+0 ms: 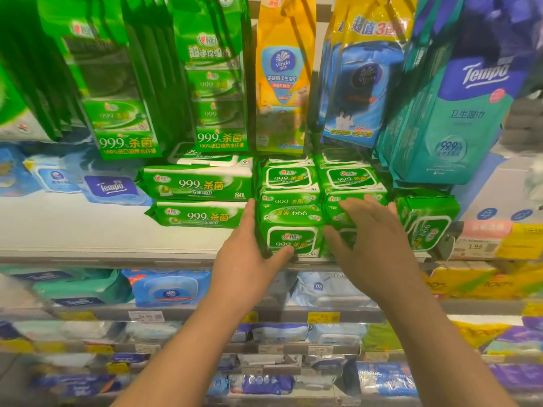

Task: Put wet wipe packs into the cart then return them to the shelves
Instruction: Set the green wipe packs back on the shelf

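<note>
Left hand (249,254) has its palm flat against the left side of the near green pack (291,239), fingers straight and close together, thumb hooked on the pack's front edge. Right hand (373,230) is over the right column, fingers spread and relaxed, resting on or just above the packs; can't tell if there's contact.

The pack sits at the shelf lip (117,257), mid-shelf, under the hanging green bags.

Risks, my read:
- Near pack overhangs the lip and is held only from one side. It could slip off the front.
- Small packs are stacked loosely, one upside down. A shove could topple the column.
- The tilted pack (426,221) on the right looks unstable.

Counts:
- Hands: 2
- Large 80-count green packs (197,183), stacked on the left: 2
- Small green packs: around 7 visible; the rear ones are hidden
- No cart in view.
</note>
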Tool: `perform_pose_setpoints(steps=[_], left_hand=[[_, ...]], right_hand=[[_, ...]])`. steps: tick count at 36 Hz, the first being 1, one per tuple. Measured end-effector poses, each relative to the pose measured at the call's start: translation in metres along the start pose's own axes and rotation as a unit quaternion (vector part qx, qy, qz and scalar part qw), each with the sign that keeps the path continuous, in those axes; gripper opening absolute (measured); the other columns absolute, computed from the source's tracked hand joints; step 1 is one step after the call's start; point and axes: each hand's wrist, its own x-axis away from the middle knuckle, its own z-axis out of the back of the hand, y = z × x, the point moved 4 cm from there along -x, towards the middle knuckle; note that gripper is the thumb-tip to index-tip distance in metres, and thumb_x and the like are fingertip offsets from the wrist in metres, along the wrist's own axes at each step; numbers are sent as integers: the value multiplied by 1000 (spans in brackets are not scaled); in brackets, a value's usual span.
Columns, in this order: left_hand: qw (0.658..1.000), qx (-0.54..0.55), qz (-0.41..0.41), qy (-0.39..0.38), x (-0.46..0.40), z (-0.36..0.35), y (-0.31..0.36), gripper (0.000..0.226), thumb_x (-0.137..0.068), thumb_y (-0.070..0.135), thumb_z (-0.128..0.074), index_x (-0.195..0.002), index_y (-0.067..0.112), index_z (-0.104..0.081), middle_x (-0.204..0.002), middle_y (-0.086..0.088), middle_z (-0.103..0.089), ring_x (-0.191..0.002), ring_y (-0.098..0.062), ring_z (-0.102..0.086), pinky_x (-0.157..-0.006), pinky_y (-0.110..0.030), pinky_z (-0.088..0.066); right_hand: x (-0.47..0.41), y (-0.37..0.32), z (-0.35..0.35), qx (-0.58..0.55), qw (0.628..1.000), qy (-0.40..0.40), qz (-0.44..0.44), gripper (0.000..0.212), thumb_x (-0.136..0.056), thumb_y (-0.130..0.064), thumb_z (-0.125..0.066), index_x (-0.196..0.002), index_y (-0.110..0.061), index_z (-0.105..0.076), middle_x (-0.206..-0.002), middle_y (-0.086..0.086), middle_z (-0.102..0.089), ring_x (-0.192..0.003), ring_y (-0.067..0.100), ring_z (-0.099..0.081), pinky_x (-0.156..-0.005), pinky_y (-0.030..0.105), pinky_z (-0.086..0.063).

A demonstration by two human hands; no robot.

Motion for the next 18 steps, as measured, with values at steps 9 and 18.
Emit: perform_pose_setpoints(steps=[9, 18], left_hand=[[989, -139, 5, 41, 32, 49, -16, 103, -85, 73, -59, -164, 25, -12, -170, 5, -16, -157, -14, -7, -126, -33, -12], [975, -194, 32, 105, 76, 131, -60, 108, -71, 85, -40, -161, 27, -24, -169, 9, -20, -157, -17, -10, -128, -45, -9]], right_hand=[[-5, -58, -15, 29, 983, -165, 73, 82, -96, -64, -45, -160, -20, -19, -170, 3, -5, -157, 25, 2, -125, 47, 1], [21, -147, -23, 8, 980, -149, 131, 87, -91, -68, -42, -158, -13, -29, -169, 8, -15, -157, 25, -5, -126, 43, -2]])
